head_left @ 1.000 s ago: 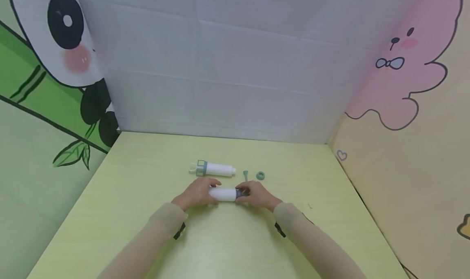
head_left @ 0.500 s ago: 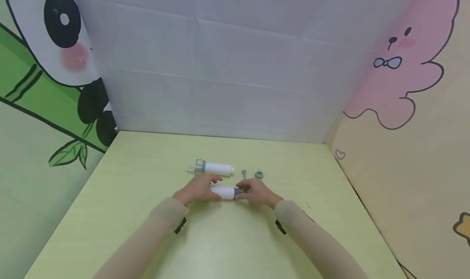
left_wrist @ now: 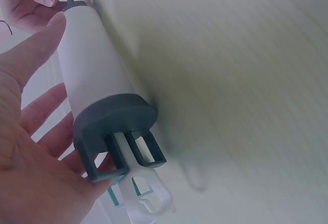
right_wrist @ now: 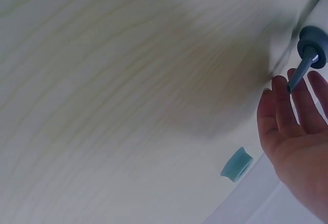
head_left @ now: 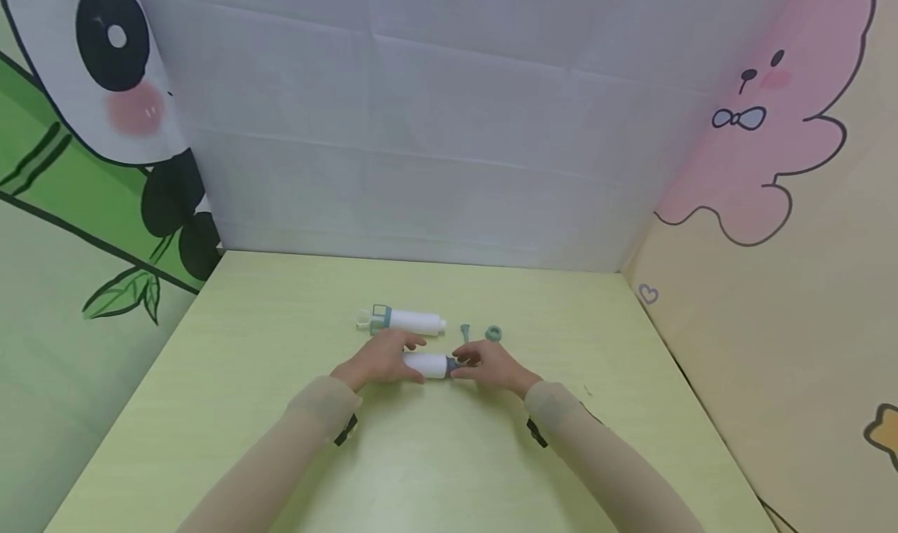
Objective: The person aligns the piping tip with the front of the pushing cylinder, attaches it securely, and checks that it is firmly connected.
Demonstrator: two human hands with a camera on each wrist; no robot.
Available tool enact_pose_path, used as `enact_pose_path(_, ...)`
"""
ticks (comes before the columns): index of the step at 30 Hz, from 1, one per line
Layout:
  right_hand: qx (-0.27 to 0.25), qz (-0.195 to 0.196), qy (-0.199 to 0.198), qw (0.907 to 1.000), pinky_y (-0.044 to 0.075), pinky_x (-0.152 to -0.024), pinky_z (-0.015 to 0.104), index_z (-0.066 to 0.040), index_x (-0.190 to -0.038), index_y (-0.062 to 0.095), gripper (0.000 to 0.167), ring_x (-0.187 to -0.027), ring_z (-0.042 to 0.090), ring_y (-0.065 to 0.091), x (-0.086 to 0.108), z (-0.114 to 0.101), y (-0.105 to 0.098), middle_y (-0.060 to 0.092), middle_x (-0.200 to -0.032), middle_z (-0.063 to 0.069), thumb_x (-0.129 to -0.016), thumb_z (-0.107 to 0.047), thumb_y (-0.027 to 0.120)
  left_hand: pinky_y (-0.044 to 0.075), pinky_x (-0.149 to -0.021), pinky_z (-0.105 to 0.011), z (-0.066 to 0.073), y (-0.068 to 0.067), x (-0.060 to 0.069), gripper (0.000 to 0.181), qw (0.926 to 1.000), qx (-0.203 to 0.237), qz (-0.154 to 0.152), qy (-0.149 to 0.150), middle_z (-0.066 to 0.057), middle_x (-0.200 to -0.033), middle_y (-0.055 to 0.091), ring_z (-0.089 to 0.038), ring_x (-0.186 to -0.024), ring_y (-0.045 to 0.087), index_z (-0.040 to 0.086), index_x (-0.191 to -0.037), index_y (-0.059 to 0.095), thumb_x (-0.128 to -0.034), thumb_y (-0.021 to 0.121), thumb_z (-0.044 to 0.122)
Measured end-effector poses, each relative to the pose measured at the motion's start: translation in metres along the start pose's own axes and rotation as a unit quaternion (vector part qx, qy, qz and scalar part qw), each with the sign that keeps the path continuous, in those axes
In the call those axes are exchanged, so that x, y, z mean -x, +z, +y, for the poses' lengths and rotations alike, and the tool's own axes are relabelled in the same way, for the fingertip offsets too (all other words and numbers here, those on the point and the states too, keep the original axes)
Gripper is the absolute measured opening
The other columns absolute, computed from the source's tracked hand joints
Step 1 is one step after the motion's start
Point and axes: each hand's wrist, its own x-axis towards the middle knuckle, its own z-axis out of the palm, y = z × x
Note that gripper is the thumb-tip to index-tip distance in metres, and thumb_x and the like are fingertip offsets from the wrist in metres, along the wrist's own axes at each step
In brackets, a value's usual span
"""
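Note:
A white syringe-like tube [head_left: 425, 365] lies on the table between both hands. In the left wrist view it has a dark blue-grey finger flange [left_wrist: 115, 114] and a white ring-ended plunger [left_wrist: 148, 193]. My left hand [head_left: 382, 358] lies loosely about the barrel's left part, thumb on the near side, fingers fairly straight behind. My right hand [head_left: 494, 365] is at the other end, its straight fingers beside the thin grey nozzle [right_wrist: 302, 73]. Whether those fingers touch the nozzle I cannot tell.
Behind lies a second white syringe-like tube [head_left: 414, 322] with a teal flange. To its right are a small teal stick-shaped piece [head_left: 465, 330] and a teal ring-shaped piece [head_left: 493, 333]. A white backdrop [head_left: 421, 167] closes off the table's far edge.
The left hand's fingers have loosened and spread a little around the barrel. The right hand's fingers look slightly more relaxed at the nozzle. The tube stays about where it was.

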Motion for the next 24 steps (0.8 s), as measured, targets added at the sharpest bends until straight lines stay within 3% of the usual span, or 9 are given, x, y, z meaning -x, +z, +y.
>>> enact_pose_path(5,-0.005,0.0,-0.003,1.0,0.049,-0.082,0.035,0.001,-0.12,0.063,0.045,-0.093,0.018,0.063,-0.001,0.0,-0.001,0.067,-0.106,0.006,-0.085,-0.025,0.074,0.044,-0.086,-0.041,0.001,0.0,0.0,0.063,1.0,-0.005,0.001,-0.007,-0.01,-0.109,0.065,-0.025,-0.099,0.058,0.012,-0.118,0.066,-0.0636,0.088,0.035)
enact_pose_path(12,0.005,0.018,0.023,0.9996,0.048,-0.083,0.036,-0.001,-0.121,0.063,0.046,-0.095,0.019,0.061,0.0,0.001,-0.004,0.066,-0.109,0.006,-0.086,-0.03,0.072,0.045,-0.084,-0.04,0.002,-0.002,-0.004,0.063,1.0,-0.001,0.004,0.004,-0.011,-0.109,0.065,-0.025,-0.098,0.059,0.011,-0.119,0.066,-0.0648,0.087,0.035)
enact_pose_path(18,0.015,0.055,0.044,0.9974,0.048,-0.084,0.037,-0.004,-0.121,0.064,0.044,-0.098,0.02,0.06,0.001,0.001,-0.013,0.065,-0.111,0.007,-0.089,-0.034,0.068,0.045,-0.086,-0.04,0.004,-0.005,-0.017,0.065,0.9994,0.006,0.003,0.033,-0.01,-0.112,0.065,-0.026,-0.102,0.059,0.007,-0.121,0.064,-0.0681,0.086,0.038)
enact_pose_path(24,0.006,0.091,0.056,0.9943,0.048,-0.084,0.037,-0.003,-0.121,0.063,0.043,-0.097,0.022,0.061,-0.002,0.005,-0.024,0.065,-0.113,0.009,-0.089,-0.031,0.069,0.046,-0.087,-0.043,0.021,-0.015,-0.033,0.067,0.9986,0.041,-0.008,0.032,-0.013,-0.117,0.063,-0.03,-0.106,0.058,0.01,-0.126,0.062,-0.071,0.083,0.041)
